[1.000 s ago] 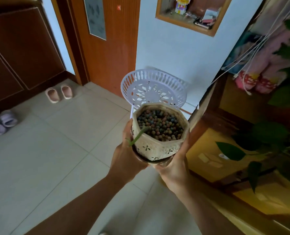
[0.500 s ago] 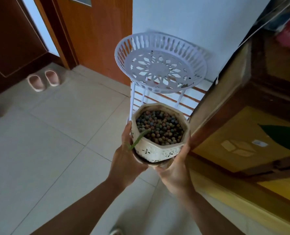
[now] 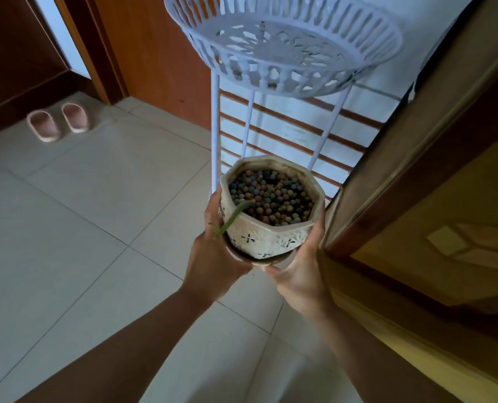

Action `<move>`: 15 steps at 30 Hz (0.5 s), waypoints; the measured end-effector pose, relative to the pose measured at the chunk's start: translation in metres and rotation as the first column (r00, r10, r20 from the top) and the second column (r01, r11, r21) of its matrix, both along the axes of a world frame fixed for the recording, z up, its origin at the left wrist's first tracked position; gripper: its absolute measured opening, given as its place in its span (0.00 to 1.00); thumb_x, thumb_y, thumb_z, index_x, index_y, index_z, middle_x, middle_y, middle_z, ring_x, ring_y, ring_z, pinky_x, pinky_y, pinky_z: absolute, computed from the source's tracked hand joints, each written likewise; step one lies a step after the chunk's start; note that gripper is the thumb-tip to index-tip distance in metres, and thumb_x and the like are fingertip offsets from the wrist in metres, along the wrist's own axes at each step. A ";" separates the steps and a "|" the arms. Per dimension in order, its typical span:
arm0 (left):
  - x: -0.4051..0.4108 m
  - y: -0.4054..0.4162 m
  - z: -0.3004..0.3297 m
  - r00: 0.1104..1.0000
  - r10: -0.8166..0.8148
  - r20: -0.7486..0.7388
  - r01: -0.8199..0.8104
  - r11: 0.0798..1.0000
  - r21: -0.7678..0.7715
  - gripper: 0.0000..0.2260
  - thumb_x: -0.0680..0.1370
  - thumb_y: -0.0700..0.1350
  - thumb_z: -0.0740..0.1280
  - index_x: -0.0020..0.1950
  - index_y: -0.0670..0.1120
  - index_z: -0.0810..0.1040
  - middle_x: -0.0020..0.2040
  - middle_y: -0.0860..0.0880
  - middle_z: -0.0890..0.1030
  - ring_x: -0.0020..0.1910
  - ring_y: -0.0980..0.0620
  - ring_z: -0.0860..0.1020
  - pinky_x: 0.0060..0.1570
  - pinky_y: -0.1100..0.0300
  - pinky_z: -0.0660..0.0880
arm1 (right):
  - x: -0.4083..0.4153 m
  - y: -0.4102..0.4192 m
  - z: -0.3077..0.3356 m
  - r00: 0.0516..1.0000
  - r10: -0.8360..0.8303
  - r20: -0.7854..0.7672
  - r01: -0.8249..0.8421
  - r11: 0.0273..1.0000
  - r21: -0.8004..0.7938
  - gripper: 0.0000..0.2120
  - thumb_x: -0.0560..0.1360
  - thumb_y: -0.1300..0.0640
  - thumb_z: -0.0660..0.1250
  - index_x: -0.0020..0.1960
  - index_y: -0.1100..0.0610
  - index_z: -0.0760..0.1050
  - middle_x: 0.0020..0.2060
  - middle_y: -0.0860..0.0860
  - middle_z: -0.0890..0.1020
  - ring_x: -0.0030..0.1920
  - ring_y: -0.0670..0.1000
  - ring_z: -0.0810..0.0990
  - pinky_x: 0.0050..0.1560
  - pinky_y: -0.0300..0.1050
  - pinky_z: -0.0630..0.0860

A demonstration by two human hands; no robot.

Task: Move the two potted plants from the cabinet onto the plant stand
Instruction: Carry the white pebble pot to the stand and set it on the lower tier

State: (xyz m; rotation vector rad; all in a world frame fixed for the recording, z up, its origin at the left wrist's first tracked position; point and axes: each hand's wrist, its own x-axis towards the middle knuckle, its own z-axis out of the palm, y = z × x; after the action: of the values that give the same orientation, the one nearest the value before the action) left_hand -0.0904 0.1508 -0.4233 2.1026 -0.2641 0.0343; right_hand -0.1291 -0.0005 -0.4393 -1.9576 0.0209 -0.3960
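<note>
I hold a cream octagonal plant pot (image 3: pixel 271 237) filled with coloured clay pebbles, one thin green leaf leaning over its left rim. My left hand (image 3: pixel 215 254) grips its left side and my right hand (image 3: pixel 300 269) cups its right side and the brown saucer beneath. The white openwork plant stand (image 3: pixel 285 45) rises just beyond, its round basket tray above the pot and its thin legs behind the pot. The tray holds nothing that I can see. The second potted plant is out of view.
The wooden cabinet (image 3: pixel 434 170) runs along the right edge, close to my right hand. An orange-brown door (image 3: pixel 154 53) stands behind the stand on the left. A pair of pink slippers (image 3: pixel 58 120) lies on the tiled floor at the far left.
I have moved closer to the stand, so its tray now looms larger and higher in view. The pot stays held in both hands at about the same place.
</note>
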 end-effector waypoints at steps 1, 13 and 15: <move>0.003 -0.002 -0.008 1.000 0.007 0.005 -0.007 1.000 0.010 0.57 0.54 0.42 0.80 0.72 0.60 0.48 0.56 0.55 0.80 0.50 0.54 0.81 0.43 0.59 0.82 | 0.003 -0.002 -0.007 1.000 -0.002 0.008 0.002 1.000 -0.009 0.63 0.60 0.62 0.80 0.76 0.47 0.36 0.75 0.43 0.55 0.74 0.37 0.55 0.69 0.29 0.60; 0.045 -0.027 -0.127 0.996 0.041 0.075 -0.046 0.997 0.068 0.48 0.55 0.46 0.81 0.71 0.45 0.64 0.48 0.61 0.79 0.44 0.57 0.79 0.40 0.75 0.75 | 0.046 -0.032 -0.113 0.995 0.017 0.097 -0.005 0.992 -0.126 0.64 0.58 0.65 0.80 0.76 0.54 0.37 0.70 0.37 0.55 0.71 0.29 0.54 0.66 0.26 0.63; 0.054 -0.031 -0.142 0.995 0.044 0.086 -0.048 0.997 0.052 0.47 0.54 0.45 0.81 0.70 0.45 0.65 0.43 0.68 0.75 0.41 0.60 0.77 0.35 0.81 0.71 | 0.054 -0.035 -0.123 0.995 0.017 0.099 -0.004 0.992 -0.123 0.63 0.58 0.64 0.80 0.76 0.54 0.37 0.71 0.43 0.57 0.71 0.31 0.55 0.65 0.26 0.64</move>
State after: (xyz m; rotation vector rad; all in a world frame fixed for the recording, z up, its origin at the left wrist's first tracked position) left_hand -0.0360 0.1195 -0.5657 2.1642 -0.2701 0.1453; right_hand -0.0752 -0.0359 -0.5620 -2.0550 -0.0800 -0.4985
